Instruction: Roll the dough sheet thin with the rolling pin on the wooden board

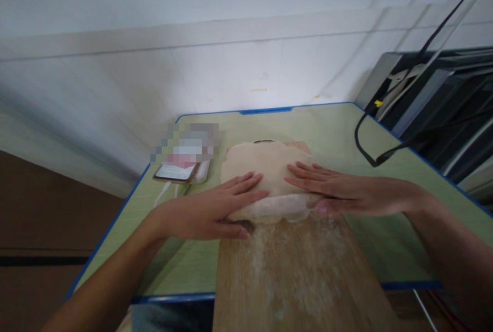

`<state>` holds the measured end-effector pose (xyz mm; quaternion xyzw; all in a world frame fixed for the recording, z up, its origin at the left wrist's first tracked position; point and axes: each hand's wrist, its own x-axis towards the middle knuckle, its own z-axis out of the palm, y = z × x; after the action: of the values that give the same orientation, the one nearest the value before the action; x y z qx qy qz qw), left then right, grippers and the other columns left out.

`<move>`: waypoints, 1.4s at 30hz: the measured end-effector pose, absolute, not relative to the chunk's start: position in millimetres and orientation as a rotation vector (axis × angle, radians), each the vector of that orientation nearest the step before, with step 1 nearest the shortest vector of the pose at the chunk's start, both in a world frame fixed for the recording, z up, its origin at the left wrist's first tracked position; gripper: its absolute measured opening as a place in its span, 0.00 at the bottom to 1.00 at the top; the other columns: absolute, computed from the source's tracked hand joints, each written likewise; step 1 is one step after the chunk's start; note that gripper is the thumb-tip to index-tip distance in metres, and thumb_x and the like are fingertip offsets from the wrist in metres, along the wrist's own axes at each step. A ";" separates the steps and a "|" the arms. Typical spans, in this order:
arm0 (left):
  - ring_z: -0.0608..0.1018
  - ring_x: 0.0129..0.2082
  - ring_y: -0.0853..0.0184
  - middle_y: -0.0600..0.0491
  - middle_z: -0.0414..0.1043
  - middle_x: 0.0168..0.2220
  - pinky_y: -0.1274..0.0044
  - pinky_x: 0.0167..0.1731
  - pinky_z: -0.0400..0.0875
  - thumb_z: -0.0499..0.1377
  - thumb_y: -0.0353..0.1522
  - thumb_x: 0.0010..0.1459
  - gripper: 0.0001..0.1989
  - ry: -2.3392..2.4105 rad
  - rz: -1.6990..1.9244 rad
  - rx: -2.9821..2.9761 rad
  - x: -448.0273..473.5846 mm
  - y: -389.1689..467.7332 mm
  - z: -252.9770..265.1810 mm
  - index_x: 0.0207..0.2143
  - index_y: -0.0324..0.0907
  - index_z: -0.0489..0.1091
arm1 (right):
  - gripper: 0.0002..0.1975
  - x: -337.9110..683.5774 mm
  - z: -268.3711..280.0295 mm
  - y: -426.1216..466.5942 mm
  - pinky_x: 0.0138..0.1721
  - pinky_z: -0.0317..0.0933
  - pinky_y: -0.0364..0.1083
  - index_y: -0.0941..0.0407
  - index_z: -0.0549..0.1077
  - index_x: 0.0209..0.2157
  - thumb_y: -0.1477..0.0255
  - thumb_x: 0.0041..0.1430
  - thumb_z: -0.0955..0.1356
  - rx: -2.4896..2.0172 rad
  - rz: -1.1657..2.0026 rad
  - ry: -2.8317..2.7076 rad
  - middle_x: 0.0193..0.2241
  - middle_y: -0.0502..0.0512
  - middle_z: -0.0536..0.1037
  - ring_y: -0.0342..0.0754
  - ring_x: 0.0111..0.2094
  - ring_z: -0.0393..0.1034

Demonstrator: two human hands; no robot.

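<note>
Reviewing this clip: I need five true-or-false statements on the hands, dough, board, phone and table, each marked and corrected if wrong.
1. The left hand and right hand both lie on the pale dough sheet. True.
2. The dough sheet covers the near end of the wooden board. False: it lies toward the far end.
3. The green table has a blue edge. True.
4. The phone is right of the board. False: left.
5. The right hand grips a rolling pin. False: it holds no tool.

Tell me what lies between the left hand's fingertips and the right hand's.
In the head view, a pale dough sheet on the wooden board fills the stretch between left hand and right hand.
</note>
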<state>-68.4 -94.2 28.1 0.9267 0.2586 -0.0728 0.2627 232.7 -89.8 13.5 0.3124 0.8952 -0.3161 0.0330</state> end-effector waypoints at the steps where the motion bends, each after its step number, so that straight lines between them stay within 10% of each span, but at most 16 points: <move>1: 0.38 0.67 0.57 0.45 0.28 0.67 0.65 0.63 0.41 0.55 0.44 0.61 0.36 0.683 -0.208 2.499 -68.0 -94.6 28.2 0.66 0.43 0.43 | 0.34 232.0 13.7 -90.5 0.62 0.26 0.60 0.51 0.40 0.65 0.53 0.64 0.56 0.932 -0.973 2.750 0.67 0.52 0.33 0.53 0.65 0.23; 15: 0.43 0.67 0.63 0.49 0.36 0.68 0.68 0.63 0.42 0.50 0.44 0.64 0.32 0.700 -0.106 2.514 -64.3 -94.4 23.3 0.65 0.43 0.46 | 0.45 227.8 9.5 -89.7 0.62 0.30 0.60 0.56 0.43 0.65 0.47 0.55 0.62 1.072 -0.955 2.779 0.67 0.58 0.35 0.55 0.65 0.25; 30: 0.68 0.56 0.58 0.40 0.64 0.57 0.64 0.56 0.62 0.36 0.37 0.66 0.27 1.420 0.442 2.794 -64.5 -74.4 2.2 0.53 0.32 0.65 | 0.30 229.0 -11.6 -74.9 0.64 0.37 0.59 0.53 0.56 0.63 0.54 0.65 0.51 1.676 -0.545 3.019 0.64 0.53 0.54 0.51 0.65 0.40; 42: 0.39 0.67 0.62 0.47 0.35 0.68 0.65 0.63 0.39 0.34 0.41 0.69 0.28 1.059 -0.074 2.580 -66.5 -83.4 17.7 0.65 0.37 0.44 | 0.33 233.8 -0.8 -75.5 0.63 0.31 0.61 0.52 0.52 0.64 0.51 0.64 0.49 1.430 -0.759 2.828 0.66 0.53 0.43 0.53 0.66 0.30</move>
<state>-66.5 -83.4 17.7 0.9106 0.3736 -0.0263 0.1749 233.8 -75.5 -0.8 0.4382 0.8663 -0.2324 -0.0585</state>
